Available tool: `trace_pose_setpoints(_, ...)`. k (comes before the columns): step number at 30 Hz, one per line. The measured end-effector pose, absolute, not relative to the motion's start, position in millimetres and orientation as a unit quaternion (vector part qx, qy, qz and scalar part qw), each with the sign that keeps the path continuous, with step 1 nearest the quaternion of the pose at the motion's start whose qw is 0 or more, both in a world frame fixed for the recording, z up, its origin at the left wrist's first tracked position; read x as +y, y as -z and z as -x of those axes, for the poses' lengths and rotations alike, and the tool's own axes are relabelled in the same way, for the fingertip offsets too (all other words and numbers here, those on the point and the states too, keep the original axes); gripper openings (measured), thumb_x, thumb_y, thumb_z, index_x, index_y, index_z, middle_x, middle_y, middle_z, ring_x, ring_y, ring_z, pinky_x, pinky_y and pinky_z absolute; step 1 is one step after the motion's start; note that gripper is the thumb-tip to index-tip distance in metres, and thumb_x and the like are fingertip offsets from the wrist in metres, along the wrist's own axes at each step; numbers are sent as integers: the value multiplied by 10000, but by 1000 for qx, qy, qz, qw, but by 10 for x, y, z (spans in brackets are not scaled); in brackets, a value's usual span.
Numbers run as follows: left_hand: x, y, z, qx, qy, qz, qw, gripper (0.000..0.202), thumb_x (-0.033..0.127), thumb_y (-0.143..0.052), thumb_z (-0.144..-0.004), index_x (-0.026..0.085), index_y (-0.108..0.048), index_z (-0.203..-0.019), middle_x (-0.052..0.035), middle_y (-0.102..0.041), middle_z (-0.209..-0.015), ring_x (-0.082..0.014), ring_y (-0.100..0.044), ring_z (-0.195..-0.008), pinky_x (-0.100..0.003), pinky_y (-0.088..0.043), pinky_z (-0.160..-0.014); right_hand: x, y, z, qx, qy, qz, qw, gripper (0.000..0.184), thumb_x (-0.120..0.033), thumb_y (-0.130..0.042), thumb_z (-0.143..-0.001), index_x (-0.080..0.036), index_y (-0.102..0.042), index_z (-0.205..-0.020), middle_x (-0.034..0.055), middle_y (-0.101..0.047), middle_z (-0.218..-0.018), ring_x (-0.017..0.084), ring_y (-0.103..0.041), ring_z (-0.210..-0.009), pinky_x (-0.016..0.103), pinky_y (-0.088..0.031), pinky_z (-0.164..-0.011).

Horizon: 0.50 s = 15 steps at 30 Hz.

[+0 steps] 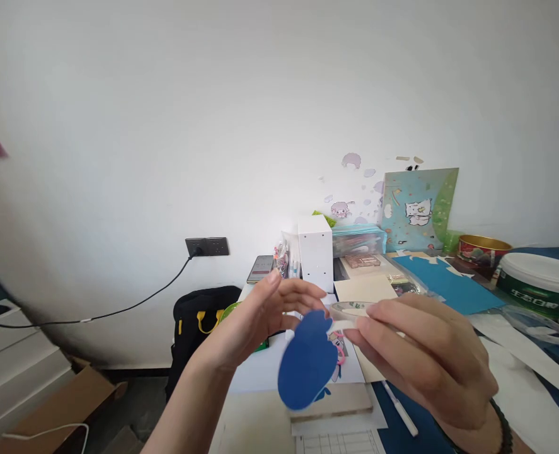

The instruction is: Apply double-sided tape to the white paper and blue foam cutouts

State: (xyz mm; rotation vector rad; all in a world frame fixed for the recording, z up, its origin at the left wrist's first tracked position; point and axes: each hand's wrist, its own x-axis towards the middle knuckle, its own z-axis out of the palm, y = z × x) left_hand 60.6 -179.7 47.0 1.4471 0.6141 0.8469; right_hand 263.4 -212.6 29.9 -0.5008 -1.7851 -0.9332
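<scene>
While the cluttered counter (260,378) stretches off to the far right under paper sheets, I see a white plastic tub with a green label (539,284) at its right edge and a white box (315,252) standing far back by the wall. Nearer, my right hand (425,359) has its fingers pinched together on a blue rounded paper cutout (307,362), held above the counter. My left hand (265,312) hovers just left of it, fingers spread apart, holding nothing.
</scene>
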Motion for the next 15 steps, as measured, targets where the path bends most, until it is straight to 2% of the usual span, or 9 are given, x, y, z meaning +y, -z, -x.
trace_pose_setpoints(3,-1708,-404,-616,241,-290,-616,691,525,607,-488,-765,139,-695,-884,-78,-643,-726,-164,-580,-612,-259,-459,-570,-2187,-253,-2637,-738,384,212,514,105,-152,-654,-808,-230,-589,-838,6,-650,-757,162,-626,-704,320,-541,-651)
trace_pose_setpoints(5,-1684,-374,-632,234,-276,-612,703,458,570,-599,-702,146,-685,-852,-52,-633,-655,-140,-552,-529,-233,-427,-501,-2215,-231,-2634,-731,381,217,523,87,-177,-637,-826,-241,-580,-813,3,-638,-760,164,-625,-712,333,-546,-658)
trace_pose_setpoints(10,-1721,-387,-615,227,-272,-593,723,408,466,-784,-547,174,-671,-809,-17,-627,-597,-136,-568,-490,-228,-440,-470,-2183,-275,-2665,-740,400,192,505,109,-167,-628,-838,-242,-578,-778,-14,-634,-721,137,-617,-683,310,-553,-651)
trace_pose_setpoints(15,-1780,-407,-583,240,-249,-599,722,276,414,-798,-563,178,-710,-675,-31,-640,-567,-144,-574,-489,-226,-434,-440,-2112,-333,-2654,-758,412,147,483,146,-142,-613,-839,-240,-595,-733,-26,-643,-685,115,-619,-621,275,-546,-600)
